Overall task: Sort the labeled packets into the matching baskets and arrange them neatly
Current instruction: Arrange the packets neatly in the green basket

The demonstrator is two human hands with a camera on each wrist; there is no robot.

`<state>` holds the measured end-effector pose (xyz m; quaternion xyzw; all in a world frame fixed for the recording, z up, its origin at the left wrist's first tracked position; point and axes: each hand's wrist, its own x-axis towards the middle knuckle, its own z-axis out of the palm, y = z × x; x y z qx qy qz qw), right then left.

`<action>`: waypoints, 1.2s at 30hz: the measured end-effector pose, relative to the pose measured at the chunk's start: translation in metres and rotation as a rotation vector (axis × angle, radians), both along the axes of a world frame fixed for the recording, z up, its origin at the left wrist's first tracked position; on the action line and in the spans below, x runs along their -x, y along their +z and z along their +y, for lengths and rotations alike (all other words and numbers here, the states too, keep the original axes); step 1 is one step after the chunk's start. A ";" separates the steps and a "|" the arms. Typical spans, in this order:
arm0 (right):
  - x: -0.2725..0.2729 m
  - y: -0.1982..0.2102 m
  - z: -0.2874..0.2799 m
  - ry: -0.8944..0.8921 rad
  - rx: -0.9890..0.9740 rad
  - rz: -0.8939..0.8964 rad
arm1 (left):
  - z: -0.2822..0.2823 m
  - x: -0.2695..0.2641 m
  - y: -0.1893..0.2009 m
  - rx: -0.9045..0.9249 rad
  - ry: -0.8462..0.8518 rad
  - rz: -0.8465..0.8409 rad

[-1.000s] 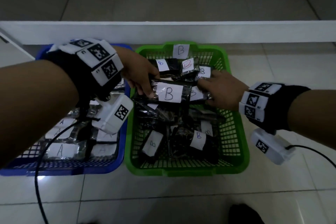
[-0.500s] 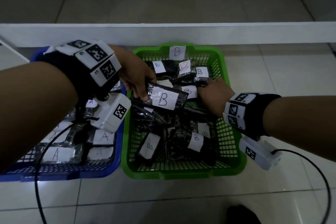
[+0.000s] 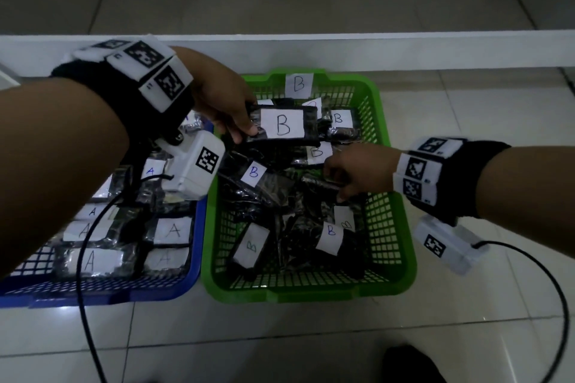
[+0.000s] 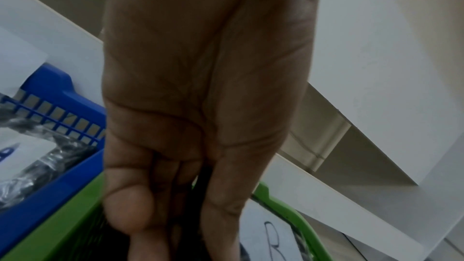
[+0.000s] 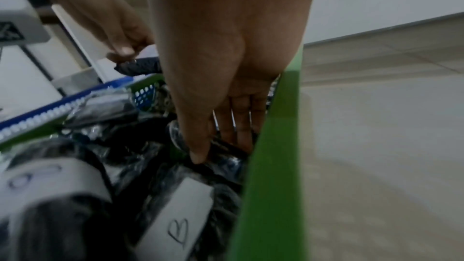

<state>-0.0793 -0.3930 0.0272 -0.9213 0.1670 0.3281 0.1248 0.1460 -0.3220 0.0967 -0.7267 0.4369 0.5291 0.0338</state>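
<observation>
A black packet w/ a big "B" label (image 3: 281, 125) sits lifted over the far-left part of the green basket (image 3: 401, 221), pinched at its left end by the left hand (image 3: 224, 99), thumb on top, fingers curled under. The right hand (image 3: 357, 172) reaches into the basket's right side, thumb & fingers closing on a dark packet (image 3: 320, 182) in the pile. More B packets lie jumbled across the basket floor; a B tag (image 3: 298, 84) is stuck on the far wall. Just left, touching it, the blue basket (image 3: 102, 289) holds A packets (image 3: 172, 231) laid in rows. Both stand on a tiled floor (image 3: 280, 345).
</observation>
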 end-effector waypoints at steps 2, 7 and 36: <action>0.001 0.000 -0.002 -0.037 -0.011 -0.085 | -0.002 0.001 -0.002 0.027 0.013 -0.003; 0.007 0.004 -0.006 0.029 0.073 -0.291 | -0.004 0.005 -0.004 0.035 0.041 -0.014; 0.011 -0.013 -0.001 0.049 0.248 -0.209 | -0.003 0.007 -0.005 0.032 0.026 0.016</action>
